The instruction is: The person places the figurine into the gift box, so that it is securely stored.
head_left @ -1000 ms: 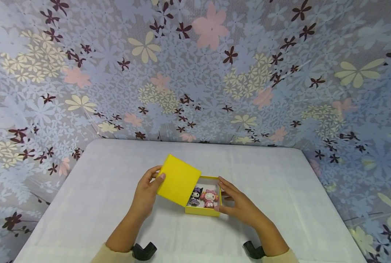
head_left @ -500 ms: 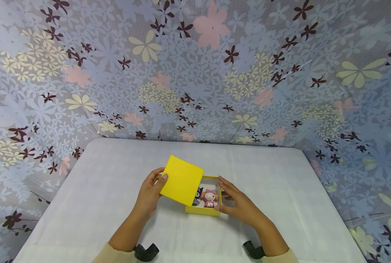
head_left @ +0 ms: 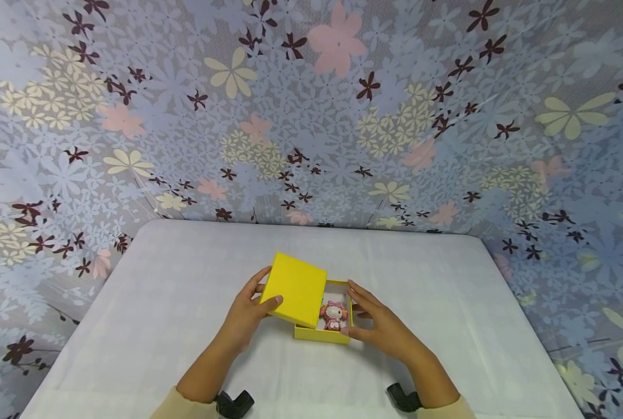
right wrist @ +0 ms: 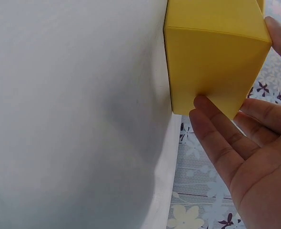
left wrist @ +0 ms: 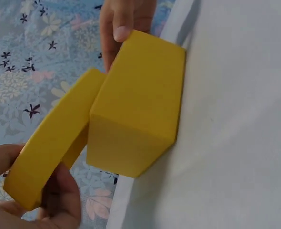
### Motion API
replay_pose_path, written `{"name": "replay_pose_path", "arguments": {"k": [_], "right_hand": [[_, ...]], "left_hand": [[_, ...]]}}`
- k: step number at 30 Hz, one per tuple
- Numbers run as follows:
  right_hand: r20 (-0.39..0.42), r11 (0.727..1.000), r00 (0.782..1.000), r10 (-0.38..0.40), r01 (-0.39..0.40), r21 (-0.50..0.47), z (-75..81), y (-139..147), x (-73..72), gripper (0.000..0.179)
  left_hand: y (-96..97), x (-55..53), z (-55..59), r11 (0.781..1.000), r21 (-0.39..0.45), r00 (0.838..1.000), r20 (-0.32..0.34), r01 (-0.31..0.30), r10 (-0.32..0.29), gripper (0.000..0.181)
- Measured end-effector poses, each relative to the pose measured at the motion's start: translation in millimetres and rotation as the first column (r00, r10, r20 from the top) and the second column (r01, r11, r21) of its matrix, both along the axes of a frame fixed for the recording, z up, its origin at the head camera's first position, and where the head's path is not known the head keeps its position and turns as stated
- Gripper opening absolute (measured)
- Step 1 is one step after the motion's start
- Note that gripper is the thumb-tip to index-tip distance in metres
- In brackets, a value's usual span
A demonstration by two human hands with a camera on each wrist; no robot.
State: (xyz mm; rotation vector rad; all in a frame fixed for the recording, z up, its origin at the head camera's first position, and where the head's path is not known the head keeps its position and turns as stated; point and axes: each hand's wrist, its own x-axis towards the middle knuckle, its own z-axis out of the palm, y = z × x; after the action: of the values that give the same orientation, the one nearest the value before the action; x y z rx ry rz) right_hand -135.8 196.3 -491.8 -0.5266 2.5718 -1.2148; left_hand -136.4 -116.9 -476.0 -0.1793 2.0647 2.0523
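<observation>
A yellow box [head_left: 322, 334] sits open on the white table [head_left: 159, 302], with a pink figurine [head_left: 334, 315] showing inside. My left hand [head_left: 250, 308] grips the yellow lid [head_left: 294, 289], thumb on top and fingers at its left edge. The lid is tilted over the box's left half and hides that side. My right hand [head_left: 382, 329] holds the box's right side between thumb and fingers. In the left wrist view the lid [left wrist: 55, 138] leans against the box [left wrist: 140, 102]. In the right wrist view my fingers [right wrist: 216, 129] lie along a wall of the box [right wrist: 214, 52].
A flowered cloth [head_left: 311, 116] hangs behind and around the table. Black wrist mounts [head_left: 233, 402] show at the bottom edge. The table's white cover spreads wide on both sides of the box.
The lid has come down and to the right over the box, and now covers the dark purple figurine. My right hand has stayed on the box.
</observation>
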Motion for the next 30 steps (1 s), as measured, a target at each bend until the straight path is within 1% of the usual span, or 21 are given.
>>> {"name": "replay_pose_path", "arguments": {"k": [5, 9, 15, 20, 26, 30], "right_hand": [[0.01, 1.0, 1.0, -0.001, 0.001, -0.002, -0.3, -0.2, 0.2, 0.092], [0.008, 1.0, 1.0, -0.005, 0.005, 0.001, -1.1, -0.1, 0.2, 0.092], [0.002, 1.0, 1.0, -0.01, 0.01, -0.002, -2.1, -0.1, 0.6, 0.093], [0.001, 1.0, 1.0, -0.03, 0.03, -0.001, -0.5, -3.2, 0.7, 0.097], [0.06, 0.998, 0.997, -0.056, 0.057, -0.006, 2.9, -5.4, 1.5, 0.1], [0.082, 0.998, 0.995, -0.05, 0.052, -0.022, 3.2, -3.7, 2.8, 0.098]], "left_hand": [[-0.4, 2.5, -3.3, 0.994, -0.098, 0.999, 0.037, 0.044, -0.04, 0.08], [-0.3, 5.0, -4.4, 0.987, -0.14, 0.996, 0.045, 0.083, -0.077, 0.085], [1.8, 5.6, -8.1, 0.975, -0.182, 0.992, 0.021, 0.124, -0.122, 0.087], [3.4, 5.4, -9.1, 0.957, -0.253, 0.989, 0.002, 0.142, -0.146, 0.089], [6.4, 6.6, -7.7, 0.929, -0.329, 0.982, -0.024, 0.167, -0.185, 0.086], [9.3, 6.7, -7.6, 0.914, -0.365, 0.977, -0.046, 0.179, -0.21, 0.086]]}}
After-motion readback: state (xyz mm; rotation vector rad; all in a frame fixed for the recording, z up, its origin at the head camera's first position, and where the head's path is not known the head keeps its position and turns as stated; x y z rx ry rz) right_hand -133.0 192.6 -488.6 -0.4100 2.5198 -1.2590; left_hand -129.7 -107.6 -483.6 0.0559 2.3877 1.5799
